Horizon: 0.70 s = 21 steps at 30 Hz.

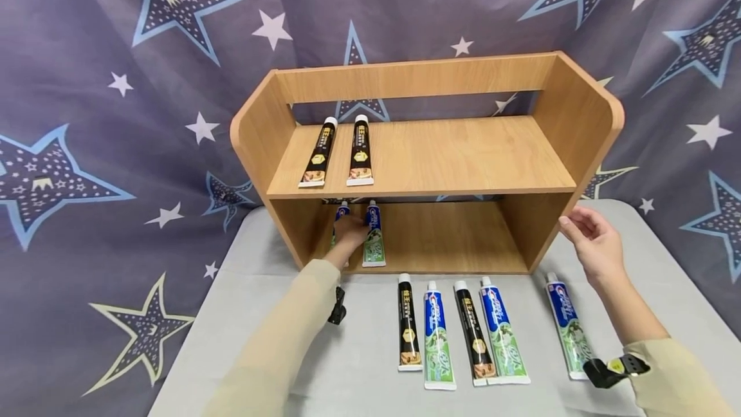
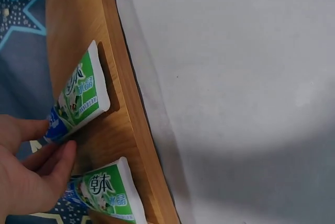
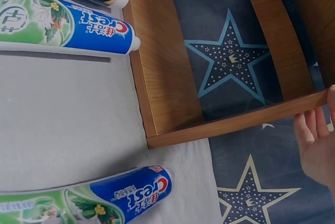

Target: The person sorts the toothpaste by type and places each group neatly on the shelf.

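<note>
My left hand (image 1: 351,230) reaches into the lower level of a wooden shelf (image 1: 451,237). Its thumb and fingers pinch the blue part of a green-and-blue Crest toothpaste tube (image 2: 81,96), the right one of two there. The other toothpaste tube (image 2: 107,192) lies beside it, partly hidden by the hand in the head view. At the shelf's right side panel, my right hand (image 1: 596,246) holds the front edge, thumb in front and fingers on the outer side. Two black toothpaste tubes (image 1: 318,156) lie side by side on the upper level, at its left.
On the grey tabletop before the shelf lie black toothpaste tubes (image 1: 408,327) and Crest tubes (image 1: 439,340), caps toward the shelf. One Crest tube (image 1: 567,327) lies apart at the right, near my right forearm. A star-patterned curtain (image 1: 145,147) hangs behind.
</note>
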{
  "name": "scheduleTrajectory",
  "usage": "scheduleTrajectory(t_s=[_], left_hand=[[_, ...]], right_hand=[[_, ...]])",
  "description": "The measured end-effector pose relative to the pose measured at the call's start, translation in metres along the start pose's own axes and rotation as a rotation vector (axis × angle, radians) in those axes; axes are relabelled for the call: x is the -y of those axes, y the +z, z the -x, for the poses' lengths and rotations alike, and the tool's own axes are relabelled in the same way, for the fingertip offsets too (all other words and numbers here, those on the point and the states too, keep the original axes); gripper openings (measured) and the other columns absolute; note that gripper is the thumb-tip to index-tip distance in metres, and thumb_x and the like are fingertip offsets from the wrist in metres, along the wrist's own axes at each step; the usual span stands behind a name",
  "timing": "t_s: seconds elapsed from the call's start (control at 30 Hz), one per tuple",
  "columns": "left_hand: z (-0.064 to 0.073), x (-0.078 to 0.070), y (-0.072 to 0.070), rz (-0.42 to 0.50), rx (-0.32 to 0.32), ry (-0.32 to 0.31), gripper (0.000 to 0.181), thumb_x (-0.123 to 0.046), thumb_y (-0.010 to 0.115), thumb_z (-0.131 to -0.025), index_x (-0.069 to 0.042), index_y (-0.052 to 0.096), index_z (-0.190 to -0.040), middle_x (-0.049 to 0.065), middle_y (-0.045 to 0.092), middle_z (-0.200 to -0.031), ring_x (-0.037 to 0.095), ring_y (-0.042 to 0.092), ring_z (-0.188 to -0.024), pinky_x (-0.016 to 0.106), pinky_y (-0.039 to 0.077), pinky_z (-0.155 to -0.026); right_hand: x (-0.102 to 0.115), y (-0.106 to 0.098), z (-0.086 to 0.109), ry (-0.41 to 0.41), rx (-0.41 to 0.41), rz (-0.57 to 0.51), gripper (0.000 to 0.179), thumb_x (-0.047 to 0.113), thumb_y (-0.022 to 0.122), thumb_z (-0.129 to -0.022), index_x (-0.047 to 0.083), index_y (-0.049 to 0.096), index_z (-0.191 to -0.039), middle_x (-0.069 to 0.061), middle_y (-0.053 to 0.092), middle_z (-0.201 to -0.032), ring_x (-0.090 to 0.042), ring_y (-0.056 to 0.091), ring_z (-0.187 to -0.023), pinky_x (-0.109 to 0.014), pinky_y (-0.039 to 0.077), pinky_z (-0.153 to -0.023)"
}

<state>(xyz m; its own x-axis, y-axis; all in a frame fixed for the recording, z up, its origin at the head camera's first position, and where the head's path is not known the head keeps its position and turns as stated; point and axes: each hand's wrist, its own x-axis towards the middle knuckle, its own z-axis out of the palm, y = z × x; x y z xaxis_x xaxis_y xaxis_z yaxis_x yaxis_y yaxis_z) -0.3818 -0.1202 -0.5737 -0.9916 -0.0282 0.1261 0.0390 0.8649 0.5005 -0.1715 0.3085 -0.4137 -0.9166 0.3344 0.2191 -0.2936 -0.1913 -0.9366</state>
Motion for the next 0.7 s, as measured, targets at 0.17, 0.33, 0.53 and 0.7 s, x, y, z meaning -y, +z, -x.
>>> scheduleTrajectory(t_s=[0.17,0.33,0.53,0.7], left_hand=[[-0.023,0.037,0.047,0.071,-0.004,-0.011,0.017,-0.034,0.071,-0.074,-0.022,0.075,-0.085,-0.004,0.075,-0.092,0.020,0.066,-0.092,0.041,0.045,-0.098],[-0.013,0.053,0.063,0.146,-0.047,0.028,0.027,-0.052,0.077,-0.070,-0.028,0.074,-0.082,-0.008,0.073,-0.083,0.017,0.067,-0.083,0.040,0.051,-0.088],[0.118,-0.079,-0.096,0.227,0.127,-0.082,0.022,-0.010,0.071,-0.078,0.001,0.073,-0.097,0.016,0.074,-0.095,0.031,0.069,-0.090,0.038,0.057,-0.084],[0.144,-0.083,-0.099,0.276,0.161,-0.092,0.022,-0.009,0.073,-0.078,0.002,0.072,-0.097,0.016,0.074,-0.090,0.029,0.069,-0.083,0.035,0.057,-0.080]], right_hand=[[0.003,0.002,-0.001,-0.006,-0.004,-0.005,0.028,-0.009,0.062,-0.086,0.018,0.066,-0.091,0.011,0.068,-0.082,0.003,0.063,-0.075,-0.009,0.055,-0.069],[0.004,0.002,0.000,-0.005,-0.004,0.017,0.029,-0.009,0.062,-0.086,0.019,0.066,-0.090,0.013,0.068,-0.082,0.004,0.063,-0.075,-0.007,0.055,-0.069],[0.005,0.001,0.001,0.002,-0.018,0.045,0.029,-0.007,0.063,-0.086,0.021,0.066,-0.090,0.015,0.068,-0.082,0.005,0.062,-0.076,-0.005,0.053,-0.069],[0.005,0.002,0.003,0.011,-0.021,0.051,0.029,-0.007,0.063,-0.086,0.022,0.066,-0.090,0.016,0.067,-0.081,0.006,0.061,-0.076,-0.005,0.053,-0.069]])
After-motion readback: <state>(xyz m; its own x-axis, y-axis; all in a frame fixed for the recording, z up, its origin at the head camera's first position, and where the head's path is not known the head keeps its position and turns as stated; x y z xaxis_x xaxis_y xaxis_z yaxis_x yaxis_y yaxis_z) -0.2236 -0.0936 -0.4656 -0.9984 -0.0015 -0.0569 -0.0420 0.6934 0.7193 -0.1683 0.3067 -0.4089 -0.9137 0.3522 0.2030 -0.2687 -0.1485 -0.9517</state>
